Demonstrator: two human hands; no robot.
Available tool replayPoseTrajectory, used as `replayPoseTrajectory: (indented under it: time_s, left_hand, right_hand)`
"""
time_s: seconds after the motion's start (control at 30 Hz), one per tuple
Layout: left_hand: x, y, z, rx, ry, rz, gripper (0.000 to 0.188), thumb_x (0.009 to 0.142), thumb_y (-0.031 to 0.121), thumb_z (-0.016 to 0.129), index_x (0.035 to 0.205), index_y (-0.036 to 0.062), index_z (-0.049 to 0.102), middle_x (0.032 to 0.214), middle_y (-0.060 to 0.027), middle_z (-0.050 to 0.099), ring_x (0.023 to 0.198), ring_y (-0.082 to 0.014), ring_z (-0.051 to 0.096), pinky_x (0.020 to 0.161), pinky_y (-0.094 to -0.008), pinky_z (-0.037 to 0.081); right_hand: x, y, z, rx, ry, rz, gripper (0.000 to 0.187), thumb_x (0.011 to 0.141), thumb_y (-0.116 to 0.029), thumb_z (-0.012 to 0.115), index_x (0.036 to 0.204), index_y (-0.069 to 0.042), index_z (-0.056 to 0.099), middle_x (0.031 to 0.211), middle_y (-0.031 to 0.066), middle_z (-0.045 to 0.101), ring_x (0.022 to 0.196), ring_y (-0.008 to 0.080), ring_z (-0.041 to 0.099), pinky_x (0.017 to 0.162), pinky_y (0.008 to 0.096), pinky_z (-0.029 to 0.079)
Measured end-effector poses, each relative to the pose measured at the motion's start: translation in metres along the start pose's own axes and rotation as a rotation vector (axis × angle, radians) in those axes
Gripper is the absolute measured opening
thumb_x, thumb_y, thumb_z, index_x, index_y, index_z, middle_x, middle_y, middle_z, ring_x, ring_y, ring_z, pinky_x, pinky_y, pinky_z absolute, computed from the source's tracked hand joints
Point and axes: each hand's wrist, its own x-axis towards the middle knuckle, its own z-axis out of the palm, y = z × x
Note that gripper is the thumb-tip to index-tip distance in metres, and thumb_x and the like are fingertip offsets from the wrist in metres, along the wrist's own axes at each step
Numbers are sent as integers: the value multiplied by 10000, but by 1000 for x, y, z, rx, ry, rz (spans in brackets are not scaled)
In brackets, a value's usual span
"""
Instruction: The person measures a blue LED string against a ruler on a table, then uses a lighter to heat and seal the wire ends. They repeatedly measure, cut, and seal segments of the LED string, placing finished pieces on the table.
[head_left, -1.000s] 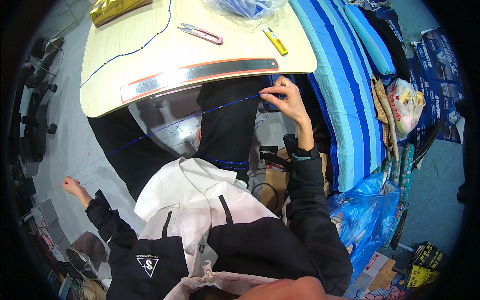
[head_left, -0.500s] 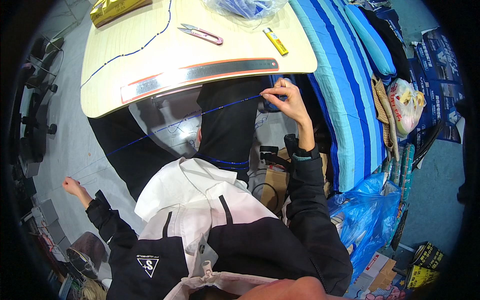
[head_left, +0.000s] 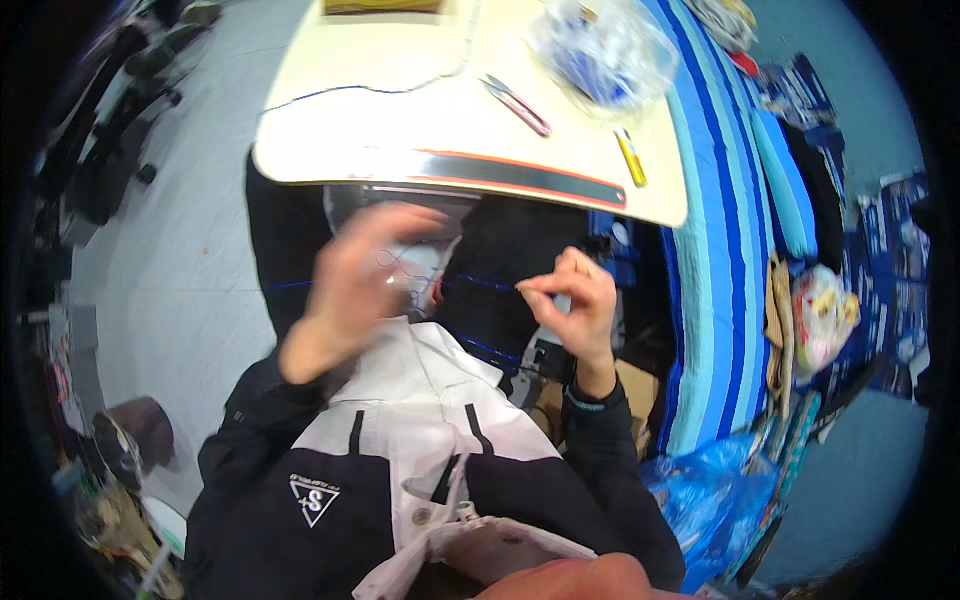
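Note:
My right hand (head_left: 578,300) is closed, pinching one end of a strand of small blue beads (head_left: 488,284) between thumb and forefinger. The strand runs left over my lap, below the table's front edge. My left hand (head_left: 365,280) is smeared by motion in front of the strand, so its fingers and anything in them cannot be made out. Further blue strands (head_left: 490,350) lie across my dark trouser leg. Up on the pale table (head_left: 330,140), another beaded strand (head_left: 375,91) stretches from the left edge toward the back.
Along the table's front edge lies a metal ruler (head_left: 520,178). Behind it are pink thread snips (head_left: 518,107), a yellow lighter (head_left: 631,158) and a clear plastic bag (head_left: 605,60) with blue contents. A blue-striped bed (head_left: 715,250) borders the table's right side.
My left hand has swung from far out on the left back in toward my lap. My right hand has come lower, still pinching the strand. The view has shifted, with the table now higher in it.

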Motion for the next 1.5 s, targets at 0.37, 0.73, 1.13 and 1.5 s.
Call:
replayPoseTrajectory:
  time_s: [0.37,0.73,1.13,1.5]
  left_hand:
    - [16,42,29,-181,-60,127,11,784,3,604,794,-1,606,683,-90,544,590,-213,526,531,-287,405]
    - [16,30,-32,313,-4,159,175,800,35,582,971,-2,581,952,-136,589,889,-274,568,780,-334,432]
    - [7,36,27,-417,-164,-86,106,870,83,545,817,-8,556,669,-62,512,560,-122,468,507,-262,368]
    - [6,35,27,-240,-131,113,62,831,46,562,825,-15,573,678,-96,513,567,-208,509,506,-279,372]
  right_hand:
    - [-14,-13,7,-114,422,-126,184,645,86,702,783,-34,685,560,-16,380,477,63,321,440,222,195]
    - [-15,-19,17,136,496,-26,187,649,139,686,758,-11,660,568,-31,365,494,37,310,462,196,196]
    - [-10,-29,41,587,115,387,57,805,5,616,825,17,668,607,-46,424,521,24,337,467,189,229]
    - [-13,-21,41,884,-130,444,355,971,-260,456,837,31,610,645,-30,449,535,24,335,473,191,258]
